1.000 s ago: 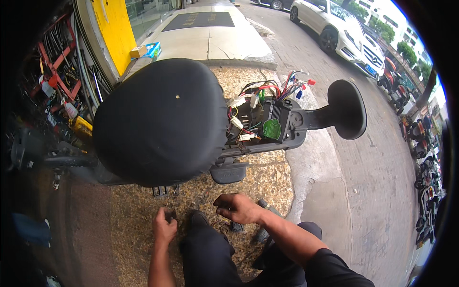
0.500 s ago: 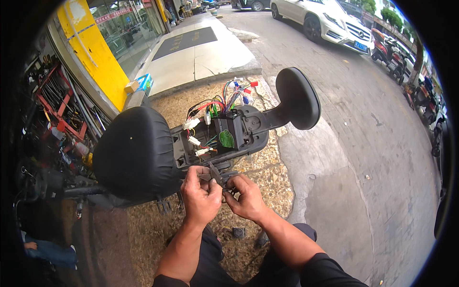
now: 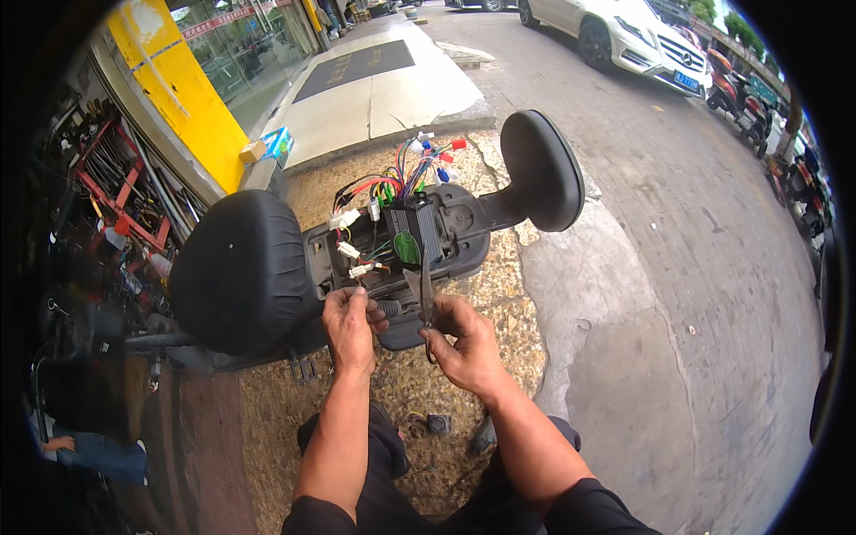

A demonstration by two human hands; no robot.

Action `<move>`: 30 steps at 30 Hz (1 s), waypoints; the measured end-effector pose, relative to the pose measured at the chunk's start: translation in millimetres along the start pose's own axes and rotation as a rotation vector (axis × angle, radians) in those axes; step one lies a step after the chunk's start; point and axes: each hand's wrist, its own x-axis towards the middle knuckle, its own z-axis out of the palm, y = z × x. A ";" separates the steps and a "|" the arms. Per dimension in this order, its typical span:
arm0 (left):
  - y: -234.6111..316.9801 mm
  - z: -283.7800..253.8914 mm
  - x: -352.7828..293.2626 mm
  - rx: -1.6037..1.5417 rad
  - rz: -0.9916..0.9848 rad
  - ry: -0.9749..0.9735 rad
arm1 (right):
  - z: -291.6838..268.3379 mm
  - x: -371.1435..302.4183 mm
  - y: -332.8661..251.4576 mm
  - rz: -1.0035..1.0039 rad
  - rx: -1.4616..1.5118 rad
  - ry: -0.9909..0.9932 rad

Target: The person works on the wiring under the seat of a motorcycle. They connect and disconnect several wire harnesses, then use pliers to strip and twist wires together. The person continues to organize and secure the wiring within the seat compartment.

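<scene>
My right hand grips a pair of scissors by the handles, with the blades pointing up and parted. To its left, my left hand has thumb and fingers pinched together just below the white connectors; whatever it pinches is too small to make out. Beyond both hands, a black finned box with a green oval sticker sits in the open tray of an electric scooter. Coloured wires with red, blue and white plugs fan out behind it.
The scooter's black saddle is at left, and a padded backrest rises at right. A small dark part with wires lies on the ground between my feet. Tools crowd a red rack; a white car stands on the road.
My hands have moved apart. The scissors have turned upright in my right hand, while my left hand has let go of them and moved left, close to the connectors. The view has shifted slightly.
</scene>
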 end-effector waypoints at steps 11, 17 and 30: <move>-10.8 -12.8 14.4 0.078 -0.131 -0.038 | -9.5 0.1 -0.2 0.271 0.201 -0.277; -15.8 -16.8 25.2 0.028 -0.174 -0.050 | -3.8 0.7 2.8 0.381 0.287 -0.333; -14.3 -61.8 36.3 -0.201 -0.204 -0.060 | 20.8 3.0 21.2 0.757 0.289 -0.622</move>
